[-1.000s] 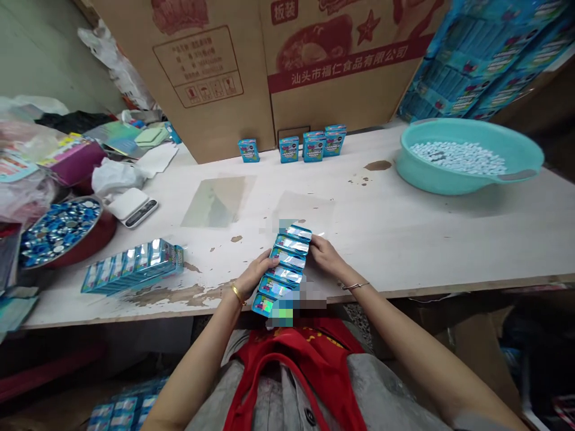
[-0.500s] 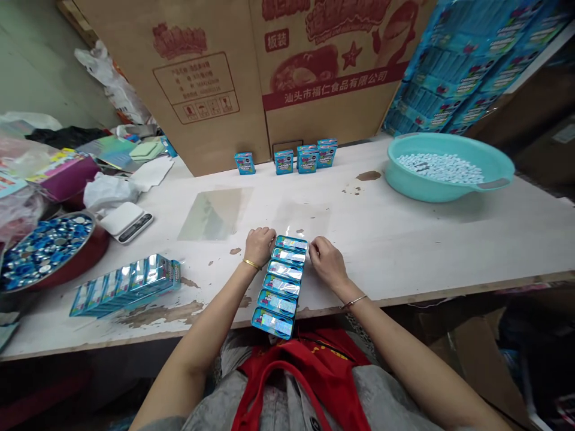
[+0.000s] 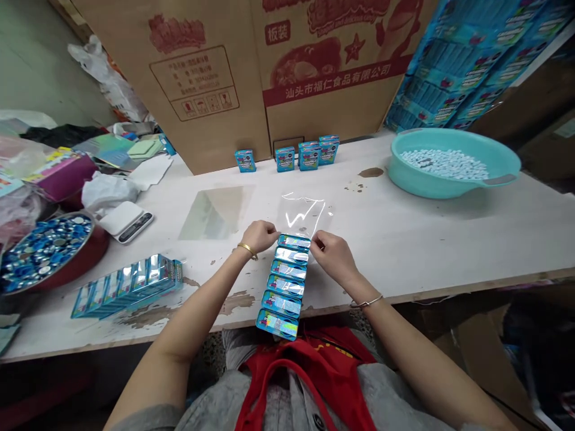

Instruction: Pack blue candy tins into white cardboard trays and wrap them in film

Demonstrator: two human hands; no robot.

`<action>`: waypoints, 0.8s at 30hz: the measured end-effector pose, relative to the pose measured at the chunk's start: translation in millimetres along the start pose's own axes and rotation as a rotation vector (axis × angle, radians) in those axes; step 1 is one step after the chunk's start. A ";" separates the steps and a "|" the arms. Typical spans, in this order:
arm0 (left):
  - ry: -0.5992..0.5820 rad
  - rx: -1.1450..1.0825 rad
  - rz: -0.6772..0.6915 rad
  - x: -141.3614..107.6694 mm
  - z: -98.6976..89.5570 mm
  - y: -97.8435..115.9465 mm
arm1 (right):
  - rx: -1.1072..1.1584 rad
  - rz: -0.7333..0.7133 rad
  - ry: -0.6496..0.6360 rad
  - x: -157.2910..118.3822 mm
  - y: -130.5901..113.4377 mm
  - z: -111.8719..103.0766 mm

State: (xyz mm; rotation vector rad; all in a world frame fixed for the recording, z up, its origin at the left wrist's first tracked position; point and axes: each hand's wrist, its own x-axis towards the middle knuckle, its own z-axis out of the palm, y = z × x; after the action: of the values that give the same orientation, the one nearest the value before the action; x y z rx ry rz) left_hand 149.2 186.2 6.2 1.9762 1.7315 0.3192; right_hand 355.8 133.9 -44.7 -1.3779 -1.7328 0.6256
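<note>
Far left: a dark red bowl [image 3: 76,269] of shiny blue pieces, a white digital scale [image 3: 126,218], and a film-wrapped row of tins [image 3: 126,286], its count lost to glare.
Left hand [image 3: 259,236]: fingers drawn together, at the far end of the line.
Centre: six blue tins [image 3: 286,285] in one line on the table [image 3: 404,239], with clear plastic film [image 3: 303,209] lying beyond them.
Right hand [image 3: 335,257]: apart from the left, fingers pinched at the film's edge; any grip cannot be told.
Far right: one teal basin [image 3: 449,182] of white sweets [image 3: 442,163].
Risk: uneven tension could slip the film; a nudge could break the line.
</note>
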 end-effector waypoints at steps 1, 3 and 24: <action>-0.037 -0.069 -0.048 -0.7 -0.3 1.1 | -0.032 -0.026 0.022 -0.8 -0.9 1.3; 0.008 -0.057 -0.078 -3.7 1.5 3.0 | -0.081 -0.072 0.054 -2.0 -1.5 4.4; 0.146 0.428 0.095 -46.8 44.0 -45.7 | -0.535 0.091 -0.023 -45.5 16.9 38.1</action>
State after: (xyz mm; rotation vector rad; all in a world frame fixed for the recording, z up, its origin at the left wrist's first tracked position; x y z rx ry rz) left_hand 123.1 134.9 -47.7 2.3934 1.9248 0.1327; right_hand 336.5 99.2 -91.9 -1.8234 -1.9479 0.2255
